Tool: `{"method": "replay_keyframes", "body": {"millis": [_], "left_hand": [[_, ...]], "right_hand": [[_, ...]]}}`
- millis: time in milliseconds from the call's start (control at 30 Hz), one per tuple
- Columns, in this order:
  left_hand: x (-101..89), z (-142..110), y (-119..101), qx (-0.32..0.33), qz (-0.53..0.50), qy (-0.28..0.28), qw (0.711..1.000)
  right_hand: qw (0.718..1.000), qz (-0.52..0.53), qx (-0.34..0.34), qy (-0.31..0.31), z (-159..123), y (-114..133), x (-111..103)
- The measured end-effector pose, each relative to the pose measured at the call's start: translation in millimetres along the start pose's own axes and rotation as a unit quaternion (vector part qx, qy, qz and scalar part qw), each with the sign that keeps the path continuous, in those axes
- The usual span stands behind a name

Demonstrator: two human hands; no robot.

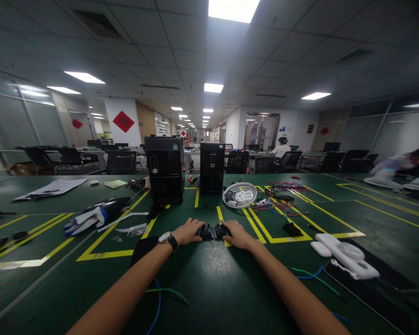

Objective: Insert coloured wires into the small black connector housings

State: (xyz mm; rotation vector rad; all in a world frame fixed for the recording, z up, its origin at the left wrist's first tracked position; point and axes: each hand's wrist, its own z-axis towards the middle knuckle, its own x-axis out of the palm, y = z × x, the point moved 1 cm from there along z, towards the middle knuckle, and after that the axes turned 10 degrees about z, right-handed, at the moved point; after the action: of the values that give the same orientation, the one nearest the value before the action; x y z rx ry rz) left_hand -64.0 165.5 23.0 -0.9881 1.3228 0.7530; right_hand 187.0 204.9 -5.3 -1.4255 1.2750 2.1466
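My left hand [188, 231], with a watch on the wrist, is closed on the left side of a small black slotted part [206, 231]. Opposite it, my right hand [238, 234] has its fingers closed on another black piece [221, 230]. The two pieces sit end to end low over the green table, with a narrow greyish strip between them. Whether they are joined is too small to tell. The fingers partly hide both pieces. A dark flat item [143, 249] lies beneath my left wrist.
Two black cabinets [165, 170] [212, 167] stand ahead. A white basket [239, 194] holds parts, with loose wires [288, 186] to its right. Gloves [87, 221] lie left; white devices [347, 256] lie right. Another person [401, 167] leans in at the far right.
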Motion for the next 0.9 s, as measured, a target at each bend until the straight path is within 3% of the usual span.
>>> {"method": "replay_keyframes", "body": {"millis": [267,533,767,900], "left_hand": [[-0.1,8,-1,0.028,-0.005,0.016,0.999],[-1.0,8,2,0.034,-0.019,0.03,0.999],[-9.5,4,-4,0.032,-0.031,0.037,0.998],[-9.6,-1,-7,0.019,-0.077,-0.005,0.997]], "right_hand": [[1.0,0.008,0.011,0.007,1,5,2],[0.996,0.083,-0.02,-0.011,-9,-9,-17],[0.994,0.097,-0.041,-0.014,-4,-8,-13],[0.997,0.031,-0.032,-0.07,-19,-5,-35]]}}
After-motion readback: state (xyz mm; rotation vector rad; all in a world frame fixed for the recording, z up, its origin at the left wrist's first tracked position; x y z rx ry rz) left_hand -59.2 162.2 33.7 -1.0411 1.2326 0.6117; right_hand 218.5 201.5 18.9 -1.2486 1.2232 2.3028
